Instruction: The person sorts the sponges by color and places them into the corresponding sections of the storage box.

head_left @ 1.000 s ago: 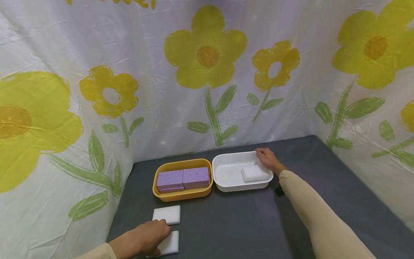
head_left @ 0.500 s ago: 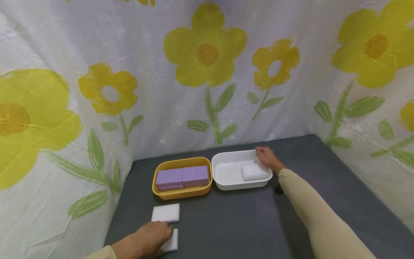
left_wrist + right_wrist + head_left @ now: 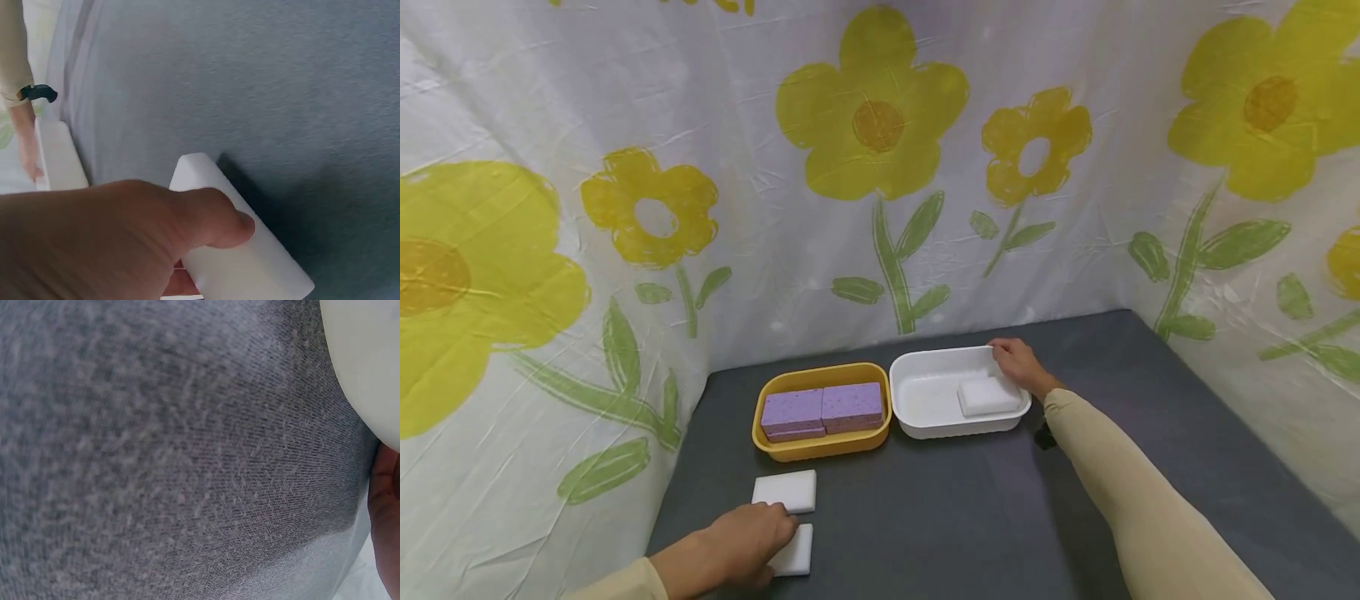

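Note:
My left hand (image 3: 741, 542) grips a white sponge (image 3: 794, 553) at the front left of the table. In the left wrist view the thumb lies across the long side of this sponge (image 3: 244, 269), and the fingers are mostly hidden behind it. Just beyond the hand lies another flat white sponge (image 3: 790, 490). At the back, my right hand (image 3: 1022, 368) holds the far right rim of a white tray (image 3: 925, 429), which has one white sponge (image 3: 988, 396) at its right end. The right wrist view shows only part of the hand (image 3: 384, 512) at the tray's wall (image 3: 369, 369).
A yellow tray (image 3: 820, 452) with several purple sponges (image 3: 853, 404) stands against the left end of the white tray. Dark grey cloth (image 3: 917, 517) covers the table. A white curtain with painted flowers (image 3: 760, 208) hangs behind and along both sides.
My left hand has shifted slightly at the front sponge, with its fingers now overlapping the near edge of the sponge beyond. The right hand stays on the white tray's rim.

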The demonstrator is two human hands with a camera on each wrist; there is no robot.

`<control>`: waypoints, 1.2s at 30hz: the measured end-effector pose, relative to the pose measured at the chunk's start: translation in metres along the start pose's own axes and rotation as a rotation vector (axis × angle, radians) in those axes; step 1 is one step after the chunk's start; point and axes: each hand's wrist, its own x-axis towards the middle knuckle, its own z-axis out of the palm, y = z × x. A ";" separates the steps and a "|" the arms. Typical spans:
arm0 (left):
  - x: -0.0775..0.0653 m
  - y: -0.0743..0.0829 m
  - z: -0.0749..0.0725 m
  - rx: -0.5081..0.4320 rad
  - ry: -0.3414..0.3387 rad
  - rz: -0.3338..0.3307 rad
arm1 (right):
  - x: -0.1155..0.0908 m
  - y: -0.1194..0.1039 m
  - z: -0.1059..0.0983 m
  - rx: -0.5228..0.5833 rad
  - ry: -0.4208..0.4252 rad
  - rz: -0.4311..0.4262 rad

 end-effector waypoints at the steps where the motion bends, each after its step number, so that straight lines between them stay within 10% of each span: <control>1: 0.002 0.000 -0.005 -0.001 -0.017 -0.009 | 0.001 0.000 0.000 -0.001 0.003 0.001; 19: 0.020 0.006 -0.099 0.015 0.095 0.103 | 0.007 -0.002 -0.005 -0.019 0.006 0.000; 36: 0.070 0.017 -0.147 0.019 0.325 0.181 | 0.000 -0.001 0.000 -0.007 0.010 -0.009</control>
